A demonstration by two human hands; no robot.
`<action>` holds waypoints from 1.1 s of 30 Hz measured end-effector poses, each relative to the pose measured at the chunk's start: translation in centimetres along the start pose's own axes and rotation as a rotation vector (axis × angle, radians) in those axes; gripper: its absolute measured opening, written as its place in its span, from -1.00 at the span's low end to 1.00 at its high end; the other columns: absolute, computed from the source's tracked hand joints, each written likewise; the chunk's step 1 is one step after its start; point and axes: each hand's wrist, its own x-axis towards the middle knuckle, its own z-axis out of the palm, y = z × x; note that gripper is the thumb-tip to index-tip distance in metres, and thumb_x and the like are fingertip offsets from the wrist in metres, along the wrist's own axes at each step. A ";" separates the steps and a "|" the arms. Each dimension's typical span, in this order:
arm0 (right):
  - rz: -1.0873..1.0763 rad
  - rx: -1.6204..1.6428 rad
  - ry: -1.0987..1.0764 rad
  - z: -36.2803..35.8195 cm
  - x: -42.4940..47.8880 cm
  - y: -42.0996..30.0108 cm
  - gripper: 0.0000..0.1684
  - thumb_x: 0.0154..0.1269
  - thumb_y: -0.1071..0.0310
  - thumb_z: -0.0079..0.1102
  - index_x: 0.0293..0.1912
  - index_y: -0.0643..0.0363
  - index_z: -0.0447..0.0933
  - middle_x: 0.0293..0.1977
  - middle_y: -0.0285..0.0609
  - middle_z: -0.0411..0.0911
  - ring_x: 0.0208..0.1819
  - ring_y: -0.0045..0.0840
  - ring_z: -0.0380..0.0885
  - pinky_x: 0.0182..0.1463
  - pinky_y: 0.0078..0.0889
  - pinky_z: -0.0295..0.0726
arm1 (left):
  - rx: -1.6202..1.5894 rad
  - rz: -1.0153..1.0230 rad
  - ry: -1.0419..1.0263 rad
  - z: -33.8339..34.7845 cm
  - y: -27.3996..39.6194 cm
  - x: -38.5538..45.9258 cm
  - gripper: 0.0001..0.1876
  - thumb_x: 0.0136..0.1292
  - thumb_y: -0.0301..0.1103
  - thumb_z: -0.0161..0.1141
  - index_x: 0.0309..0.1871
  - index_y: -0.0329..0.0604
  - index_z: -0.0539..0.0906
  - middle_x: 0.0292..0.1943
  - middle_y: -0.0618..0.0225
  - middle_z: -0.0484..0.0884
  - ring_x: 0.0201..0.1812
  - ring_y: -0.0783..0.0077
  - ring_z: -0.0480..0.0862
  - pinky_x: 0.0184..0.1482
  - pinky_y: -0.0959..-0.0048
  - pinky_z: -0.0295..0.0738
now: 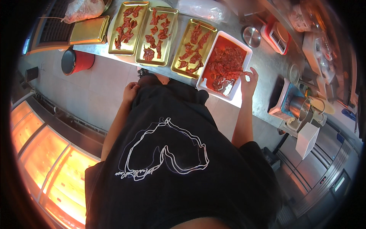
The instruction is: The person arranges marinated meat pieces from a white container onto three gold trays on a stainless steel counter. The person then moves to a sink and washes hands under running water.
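Note:
At the right side of a white plastic tray, my right hand pinches the edge of a piece of marinated raw meat. Its other fingers are raised and bent. More red meat pieces lie heaped in sauce in that tray. Close to its left stands a gold metal tray with several meat pieces spread out on it. My left hand hangs beside my thigh against the black shorts, its fingers curled and no object visible in it.
Farther left are two more gold trays with meat pieces, the middle one and the far one. Stacked gold trays sit beyond. A red-and-white scale, round metal dish and blue-topped scale stand right. A red bin is on the floor.

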 end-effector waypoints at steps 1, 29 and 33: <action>0.003 0.045 -0.002 -0.1 0.1 -1.2 -0.80 0.16 0.33 0.31 -0.24 0.24 0.63 0.18 -0.07 0.39 0.20 -0.20 0.38 0.32 -0.21 0.30 | -0.015 -0.001 0.003 -0.1 -0.3 0.2 -0.70 0.20 -0.29 0.19 -0.08 -0.27 0.66 -0.24 0.28 0.72 -0.18 0.42 0.66 -0.07 0.44 0.53; -0.064 -0.524 0.238 4.3 -2.2 0.9 -0.78 0.05 0.32 0.26 -0.28 0.21 0.67 0.16 -0.07 0.40 0.26 -0.09 0.24 0.29 0.04 0.27 | -0.048 -0.025 0.021 -0.2 0.4 -1.6 -0.70 0.22 -0.30 0.20 -0.05 -0.28 0.64 -0.24 0.33 0.70 -0.20 0.49 0.64 -0.08 0.50 0.51; -0.181 -0.418 0.229 2.2 -1.8 0.9 -0.83 0.03 0.35 0.31 -0.37 0.24 0.67 0.15 -0.04 0.41 0.24 -0.08 0.28 0.29 -0.04 0.31 | -0.031 -0.033 0.012 -0.2 0.0 -1.2 -0.70 0.22 -0.28 0.20 -0.05 -0.27 0.65 -0.22 0.31 0.71 -0.18 0.46 0.64 -0.07 0.48 0.51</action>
